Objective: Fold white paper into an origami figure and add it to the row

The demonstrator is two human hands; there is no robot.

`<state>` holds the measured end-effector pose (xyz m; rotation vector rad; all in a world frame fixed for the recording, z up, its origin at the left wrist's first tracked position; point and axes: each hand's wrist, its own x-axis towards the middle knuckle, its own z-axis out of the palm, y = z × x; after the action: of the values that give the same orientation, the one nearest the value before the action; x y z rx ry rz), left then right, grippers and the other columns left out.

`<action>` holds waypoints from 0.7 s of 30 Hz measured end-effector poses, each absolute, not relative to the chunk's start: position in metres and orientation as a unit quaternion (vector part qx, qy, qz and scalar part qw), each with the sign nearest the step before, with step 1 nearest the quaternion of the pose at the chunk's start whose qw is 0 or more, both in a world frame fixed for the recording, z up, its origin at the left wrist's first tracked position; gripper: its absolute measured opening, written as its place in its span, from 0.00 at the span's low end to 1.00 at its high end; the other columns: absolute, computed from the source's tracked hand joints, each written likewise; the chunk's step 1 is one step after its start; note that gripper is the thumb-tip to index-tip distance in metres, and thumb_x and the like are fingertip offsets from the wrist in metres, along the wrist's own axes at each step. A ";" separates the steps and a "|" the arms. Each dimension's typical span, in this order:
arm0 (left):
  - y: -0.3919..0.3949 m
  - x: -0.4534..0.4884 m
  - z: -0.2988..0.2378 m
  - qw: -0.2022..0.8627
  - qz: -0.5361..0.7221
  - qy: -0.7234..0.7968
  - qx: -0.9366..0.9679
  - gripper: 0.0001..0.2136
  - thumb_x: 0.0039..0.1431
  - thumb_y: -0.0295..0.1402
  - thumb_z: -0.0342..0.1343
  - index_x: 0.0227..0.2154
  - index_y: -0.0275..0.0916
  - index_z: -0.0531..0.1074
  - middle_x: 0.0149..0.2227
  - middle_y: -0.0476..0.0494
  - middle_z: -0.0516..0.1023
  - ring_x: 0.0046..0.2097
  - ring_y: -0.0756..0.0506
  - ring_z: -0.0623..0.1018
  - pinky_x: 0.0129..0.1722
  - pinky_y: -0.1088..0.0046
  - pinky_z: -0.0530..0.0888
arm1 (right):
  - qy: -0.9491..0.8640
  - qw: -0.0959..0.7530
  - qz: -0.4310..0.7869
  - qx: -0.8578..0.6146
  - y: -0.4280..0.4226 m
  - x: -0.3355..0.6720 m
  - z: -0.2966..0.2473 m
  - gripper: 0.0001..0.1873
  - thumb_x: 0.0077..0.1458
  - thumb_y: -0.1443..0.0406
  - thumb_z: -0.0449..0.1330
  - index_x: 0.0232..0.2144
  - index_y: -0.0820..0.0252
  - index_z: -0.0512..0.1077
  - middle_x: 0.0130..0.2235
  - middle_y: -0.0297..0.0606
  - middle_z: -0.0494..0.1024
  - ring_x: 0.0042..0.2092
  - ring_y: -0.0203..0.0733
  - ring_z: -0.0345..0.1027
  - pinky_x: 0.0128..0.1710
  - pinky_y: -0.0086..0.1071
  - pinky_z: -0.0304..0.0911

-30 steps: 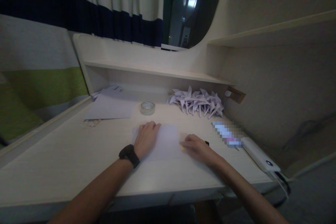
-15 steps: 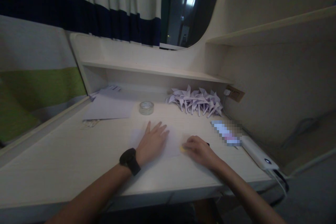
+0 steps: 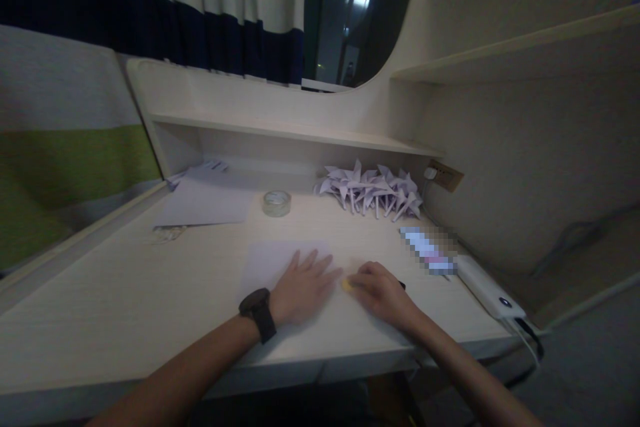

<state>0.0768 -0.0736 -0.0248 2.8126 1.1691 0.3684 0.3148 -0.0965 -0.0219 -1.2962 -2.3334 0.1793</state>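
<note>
A white sheet of paper (image 3: 265, 260) lies on the desk, with my left hand (image 3: 307, 287) laid flat over its right part, fingers spread. Just to the right, my right hand (image 3: 377, 290) is closed, its thumb and fingers pinched low over the desk near the paper's right edge. A small yellow thing (image 3: 346, 285) shows at its fingertips; blur hides its kind. A dark tip (image 3: 401, 285) pokes out behind the same hand, and I cannot tell whether the two belong together.
Beyond the hands stands a roll of clear tape (image 3: 277, 203). Several folded paper pinwheels (image 3: 370, 187) are heaped at the back right. A stack of paper (image 3: 205, 197) lies back left. On the right are a pixelated phone (image 3: 427, 250) and a white power strip (image 3: 490, 287) with cables.
My left hand has slid right and slightly down across the paper, closer to my right hand. More of the sheet's left part shows. My right hand has stayed nearly in place, still pinched.
</note>
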 end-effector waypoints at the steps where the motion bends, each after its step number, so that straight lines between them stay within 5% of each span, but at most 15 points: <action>1: -0.072 0.077 -0.024 0.036 0.119 0.383 0.915 0.21 0.69 0.43 0.34 0.62 0.55 0.57 0.66 0.47 0.56 0.66 0.34 0.53 0.61 0.41 0.48 | -0.846 0.232 0.066 -0.476 -0.097 0.314 -0.021 0.11 0.58 0.63 0.57 0.41 0.55 0.77 0.38 0.42 0.73 0.40 0.44 0.67 0.41 0.37 0.63; 21: -0.070 0.077 -0.027 0.033 0.117 0.365 0.923 0.22 0.69 0.44 0.32 0.62 0.56 0.56 0.66 0.48 0.56 0.67 0.35 0.52 0.61 0.41 0.47 | -0.846 0.247 0.069 -0.467 -0.105 0.308 -0.027 0.09 0.57 0.63 0.59 0.39 0.57 0.77 0.38 0.42 0.74 0.41 0.45 0.67 0.42 0.37 0.62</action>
<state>0.0768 -0.0698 -0.0274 2.8409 1.1235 0.3604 0.3084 -0.1045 -0.0268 -1.2748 -2.3076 0.1877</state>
